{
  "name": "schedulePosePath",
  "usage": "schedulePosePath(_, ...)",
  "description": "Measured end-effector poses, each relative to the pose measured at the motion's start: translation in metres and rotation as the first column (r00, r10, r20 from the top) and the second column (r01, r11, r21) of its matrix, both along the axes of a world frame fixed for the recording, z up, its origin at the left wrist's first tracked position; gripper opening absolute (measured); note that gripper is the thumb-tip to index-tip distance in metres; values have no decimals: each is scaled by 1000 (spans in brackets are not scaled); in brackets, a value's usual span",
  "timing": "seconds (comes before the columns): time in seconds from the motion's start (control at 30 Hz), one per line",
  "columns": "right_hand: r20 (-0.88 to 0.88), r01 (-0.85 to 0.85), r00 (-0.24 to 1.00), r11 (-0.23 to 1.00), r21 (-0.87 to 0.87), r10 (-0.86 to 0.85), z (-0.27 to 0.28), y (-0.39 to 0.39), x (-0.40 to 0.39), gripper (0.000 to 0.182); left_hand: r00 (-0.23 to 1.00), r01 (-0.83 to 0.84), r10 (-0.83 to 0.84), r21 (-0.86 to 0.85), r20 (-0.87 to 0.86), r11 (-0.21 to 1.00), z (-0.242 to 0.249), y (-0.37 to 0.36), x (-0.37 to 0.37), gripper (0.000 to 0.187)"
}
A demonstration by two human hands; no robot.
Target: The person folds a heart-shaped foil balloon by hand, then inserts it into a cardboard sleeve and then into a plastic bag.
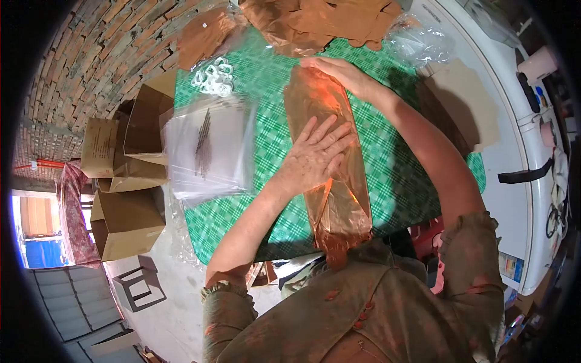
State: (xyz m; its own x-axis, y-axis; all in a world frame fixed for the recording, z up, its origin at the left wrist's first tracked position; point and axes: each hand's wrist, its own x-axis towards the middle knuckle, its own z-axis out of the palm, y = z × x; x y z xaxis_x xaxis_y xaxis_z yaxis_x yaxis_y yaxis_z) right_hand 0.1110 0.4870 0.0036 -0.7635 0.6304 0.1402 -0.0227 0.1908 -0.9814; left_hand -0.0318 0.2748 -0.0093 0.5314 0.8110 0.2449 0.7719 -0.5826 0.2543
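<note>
A long strip of shiny orange-brown plastic film (340, 209), which looks like a folded bag, lies lengthwise on the table in front of me. Its near end hangs over the table edge against my shirt. My left hand (321, 150) rests flat on the middle of the film, fingers spread. Across the film's far end lies my right hand (339, 74), its fingers stretched along the edge; its thumb is hard to make out. To the left lies a stack of clear plastic sleeves (212, 148) with dark thin strips on top. Beyond it sits a heap of white rings or ties (213, 77).
A green checked cloth (266, 78) covers the table. More orange-brown film pieces (327, 24) and crumpled clear plastic (420, 39) lie along the far side. Open cardboard boxes (130, 224) stand at left, near a brick wall (109, 66). A white appliance (514, 199) borders the right.
</note>
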Motion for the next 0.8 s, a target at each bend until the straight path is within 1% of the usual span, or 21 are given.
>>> schedulePosePath(0.07,19,38,999,987,157,-42,-9,2,8,49,1000,9,-9,9,3,1000,-2,1,-2,52)
schedulePosePath(0.17,149,229,952,945,232,-267,-2,-39,40,50,1000,8,-8,27,-21,1000,-2,0,-3,50)
schedulePosePath(0.23,144,156,966,928,337,-214,-6,-79,83,41,1000,9,-9,35,3,999,-5,0,-3,50)
schedulePosePath(0.3,328,176,924,980,91,-196,17,-136,116,39,1000,9,-9,41,17,999,-4,0,-3,51)
schedulePosePath(0.37,336,168,937,970,-178,-100,18,-186,145,51,1000,6,-7,40,15,999,-6,0,-3,51)
schedulePosePath(0.43,248,244,959,854,-459,-140,20,-227,162,52,1000,2,-2,31,9,1000,-6,0,-3,52)
schedulePosePath(0.53,289,319,942,718,-619,-170,47,-261,160,49,1000,0,0,3,16,1000,-3,-1,-2,51)
schedulePosePath(0.57,257,307,950,686,-659,-178,45,-265,160,45,999,1,-1,-8,32,1000,-3,0,-3,51)
schedulePosePath(0.6,265,309,949,662,-683,-170,47,-266,158,43,999,2,-1,-19,46,1000,-3,0,-3,51)
schedulePosePath(0.67,277,310,949,608,-731,-151,50,-265,151,40,998,10,-11,27,55,1000,-3,0,-3,49)
schedulePosePath(0.77,185,217,976,497,-840,-115,37,-257,144,33,998,15,-17,43,62,999,-3,0,-4,48)
schedulePosePath(0.8,138,180,983,499,-848,-120,32,-254,141,32,998,15,-17,41,64,999,-3,0,-4,48)
